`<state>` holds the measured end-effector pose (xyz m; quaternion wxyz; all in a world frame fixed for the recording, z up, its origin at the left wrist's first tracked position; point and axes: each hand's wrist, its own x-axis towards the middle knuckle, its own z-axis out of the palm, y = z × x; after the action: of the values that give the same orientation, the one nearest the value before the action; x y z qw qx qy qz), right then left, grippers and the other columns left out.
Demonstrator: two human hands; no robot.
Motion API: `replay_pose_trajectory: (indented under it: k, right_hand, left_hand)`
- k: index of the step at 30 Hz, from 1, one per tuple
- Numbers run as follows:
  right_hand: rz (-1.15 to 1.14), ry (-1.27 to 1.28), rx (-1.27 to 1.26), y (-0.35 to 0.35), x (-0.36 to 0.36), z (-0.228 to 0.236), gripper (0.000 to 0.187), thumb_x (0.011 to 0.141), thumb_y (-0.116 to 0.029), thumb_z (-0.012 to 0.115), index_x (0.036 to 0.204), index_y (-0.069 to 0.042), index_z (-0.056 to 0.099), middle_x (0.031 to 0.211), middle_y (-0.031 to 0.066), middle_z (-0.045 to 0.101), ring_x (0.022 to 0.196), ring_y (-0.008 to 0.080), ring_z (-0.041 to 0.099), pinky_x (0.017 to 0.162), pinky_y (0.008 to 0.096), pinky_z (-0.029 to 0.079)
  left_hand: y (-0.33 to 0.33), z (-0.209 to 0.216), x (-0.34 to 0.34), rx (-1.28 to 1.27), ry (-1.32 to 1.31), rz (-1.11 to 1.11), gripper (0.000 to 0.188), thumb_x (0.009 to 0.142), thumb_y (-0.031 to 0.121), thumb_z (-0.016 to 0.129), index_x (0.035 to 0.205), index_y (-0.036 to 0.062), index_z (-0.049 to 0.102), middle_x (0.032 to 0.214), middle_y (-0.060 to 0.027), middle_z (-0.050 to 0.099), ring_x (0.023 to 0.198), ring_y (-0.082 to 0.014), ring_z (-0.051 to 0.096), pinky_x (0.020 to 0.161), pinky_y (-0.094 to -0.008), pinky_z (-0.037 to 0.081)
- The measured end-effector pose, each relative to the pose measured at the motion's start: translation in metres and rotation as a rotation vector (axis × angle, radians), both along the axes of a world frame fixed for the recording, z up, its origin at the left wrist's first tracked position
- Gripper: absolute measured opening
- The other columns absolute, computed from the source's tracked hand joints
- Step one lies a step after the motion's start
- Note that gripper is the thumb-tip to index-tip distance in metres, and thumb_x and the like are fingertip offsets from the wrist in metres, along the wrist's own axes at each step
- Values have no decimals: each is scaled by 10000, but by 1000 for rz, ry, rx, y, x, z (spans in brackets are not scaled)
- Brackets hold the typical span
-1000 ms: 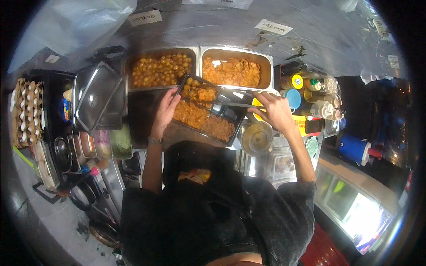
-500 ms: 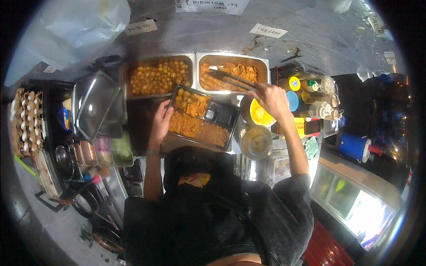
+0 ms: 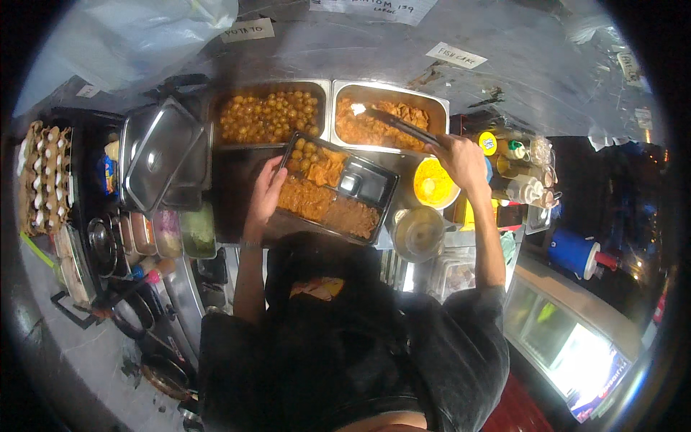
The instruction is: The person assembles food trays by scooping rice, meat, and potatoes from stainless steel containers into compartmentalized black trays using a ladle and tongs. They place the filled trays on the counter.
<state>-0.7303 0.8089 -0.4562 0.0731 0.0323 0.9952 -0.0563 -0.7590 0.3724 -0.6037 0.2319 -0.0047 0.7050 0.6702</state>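
My left hand (image 3: 267, 190) grips the left edge of a black divided food tray (image 3: 352, 186), which is tilted above the counter. Small round brown balls and orange sauced slices share its far-left part. Orange chopped food and brown minced food fill the near part; the far-right compartment shows bare black plastic. In my right hand (image 3: 463, 160) is a pair of dark tongs (image 3: 405, 128), closed around by my fingers. The tongs' tips are over a steel pan (image 3: 444, 115) of orange sauced slices. Beside it stands another steel pan (image 3: 325, 108) with glossy round balls.
Right of the tray are a yellow-filled container (image 3: 435, 181), a clear round tub (image 3: 417, 234) and several sauce bottles (image 3: 529, 191). Steel lids (image 3: 162, 155), egg trays (image 3: 49, 176) and tubs of coloured food (image 3: 197, 234) stand left. A lit glass-topped cooler (image 3: 568, 324) is at lower right.
The whole view has shifted slightly. My right hand has moved a little to the right, with the tongs still over the pan of orange slices. My left hand keeps its grip on the tray.
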Motion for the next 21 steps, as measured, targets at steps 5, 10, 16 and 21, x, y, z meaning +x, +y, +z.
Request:
replay_pose_trajectory:
  k: [5,10,16,21]
  right_hand:
    - [255,69,-154,-30,40,25,365,911,-419,780,1059,-86,779,851,143,718,721,347,709,643,436,561]
    - [290,141,-103,-39,54,18,412,918,-423,770,1150,-83,758,976,105,768,813,305,749,697,409,589]
    - [239,64,-131,-33,54,17,411,934,-444,739,1136,-87,748,926,104,749,806,318,737,698,432,574]
    - [223,68,-137,-33,52,12,427,937,-460,732,1126,-77,746,908,104,744,788,327,732,695,437,571]
  left_hand:
    - [14,2,-15,-24,-9,2,386,1109,221,572,1440,25,542,1172,-7,653,1091,-68,555,996,-256,425]
    - [20,5,-17,56,-26,-2,377,1113,227,567,1438,37,551,1122,2,648,1042,-58,540,978,-249,418]
    - [8,2,-9,-11,10,-25,361,1108,197,566,1427,30,550,1081,9,651,972,-53,536,877,-227,438]
    - [10,5,-3,13,43,17,359,1107,181,557,1433,32,547,1100,7,656,1021,-56,552,934,-241,441]
